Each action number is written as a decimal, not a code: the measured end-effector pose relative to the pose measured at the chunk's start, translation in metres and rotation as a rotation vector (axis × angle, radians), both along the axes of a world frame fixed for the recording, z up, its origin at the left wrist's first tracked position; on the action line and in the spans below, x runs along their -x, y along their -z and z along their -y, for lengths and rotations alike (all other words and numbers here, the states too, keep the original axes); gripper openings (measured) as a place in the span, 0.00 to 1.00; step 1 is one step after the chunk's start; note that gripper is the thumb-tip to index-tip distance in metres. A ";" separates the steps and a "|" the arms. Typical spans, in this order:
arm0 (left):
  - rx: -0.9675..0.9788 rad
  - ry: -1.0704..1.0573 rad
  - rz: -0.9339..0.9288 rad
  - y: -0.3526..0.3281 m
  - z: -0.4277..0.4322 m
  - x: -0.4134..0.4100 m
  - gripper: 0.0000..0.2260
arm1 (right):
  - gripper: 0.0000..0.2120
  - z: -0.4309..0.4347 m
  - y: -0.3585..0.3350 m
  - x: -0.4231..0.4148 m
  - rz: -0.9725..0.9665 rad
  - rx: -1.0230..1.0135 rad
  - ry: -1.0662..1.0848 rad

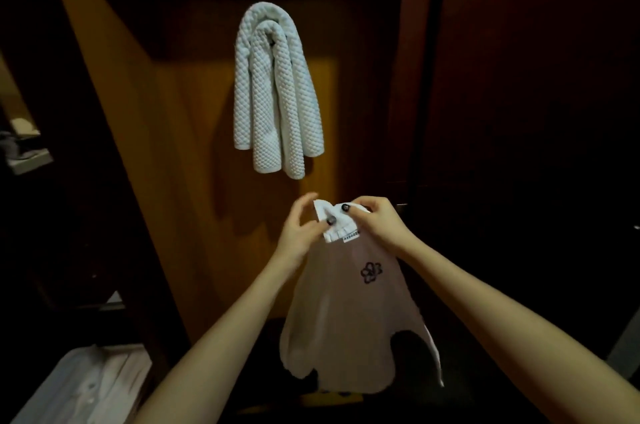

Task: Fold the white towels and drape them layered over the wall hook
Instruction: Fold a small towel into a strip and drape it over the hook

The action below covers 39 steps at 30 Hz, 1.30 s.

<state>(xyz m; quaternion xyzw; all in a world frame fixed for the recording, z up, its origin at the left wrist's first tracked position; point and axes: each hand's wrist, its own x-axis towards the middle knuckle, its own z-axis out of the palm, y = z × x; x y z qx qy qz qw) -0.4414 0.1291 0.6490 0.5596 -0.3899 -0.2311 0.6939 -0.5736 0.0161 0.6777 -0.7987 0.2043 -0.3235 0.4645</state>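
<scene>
**Third towel held up under the hung pair**

At 12 o'clock, waffle-textured white towels [273, 87] hang over the wall hook, which is hidden beneath them. They form two nested arches, one inside the other, with their long axes vertical and four ends pointing down to 6 o'clock. The wooden panel [173, 146] behind them is smooth and amber-brown.

Below, toward 6 o'clock, one smooth, thin white towel [346, 312] hangs lengthwise from its bunched top hem. It carries one dark flower motif [371, 271] and one small label [351, 236].

The left hand [301, 226] pinches the hem at 9 o'clock between thumb and curled fingers. The right hand [377, 222] grips it at 3 o'clock with its fingers curled over. The two hands sit just beside each other.
</scene>
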 end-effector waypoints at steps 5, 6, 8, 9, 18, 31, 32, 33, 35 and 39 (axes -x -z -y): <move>-0.027 -0.252 0.549 0.015 -0.019 0.014 0.22 | 0.13 -0.004 -0.012 -0.022 0.039 -0.151 -0.063; -0.002 -0.324 0.631 0.014 -0.022 0.013 0.20 | 0.14 -0.004 -0.014 -0.024 0.038 -0.177 -0.076; 0.083 -0.439 0.747 0.010 -0.027 0.011 0.12 | 0.16 -0.003 -0.019 -0.023 0.021 -0.184 -0.104; 0.117 -0.471 0.792 0.006 -0.029 0.011 0.08 | 0.17 -0.002 -0.020 -0.023 0.005 -0.174 -0.116; 0.079 -0.364 0.609 -0.039 -0.035 -0.004 0.08 | 0.17 0.015 -0.017 0.005 -0.132 -0.164 -0.294; 0.026 -0.514 0.542 -0.060 -0.031 -0.026 0.06 | 0.13 0.054 0.044 0.035 -0.524 0.261 -0.028; 0.001 -0.533 0.555 -0.057 -0.034 -0.029 0.06 | 0.15 0.056 0.047 0.035 -0.509 0.295 0.010; -0.029 -0.548 0.560 -0.054 -0.036 -0.033 0.06 | 0.16 0.056 0.048 0.034 -0.508 0.305 0.032; -0.080 -0.583 0.550 -0.045 -0.043 -0.039 0.07 | 0.19 0.055 0.047 0.032 -0.519 0.316 0.040; -0.150 -0.609 0.487 -0.028 -0.056 -0.045 0.07 | 0.13 0.048 0.034 0.022 -0.418 0.276 -0.014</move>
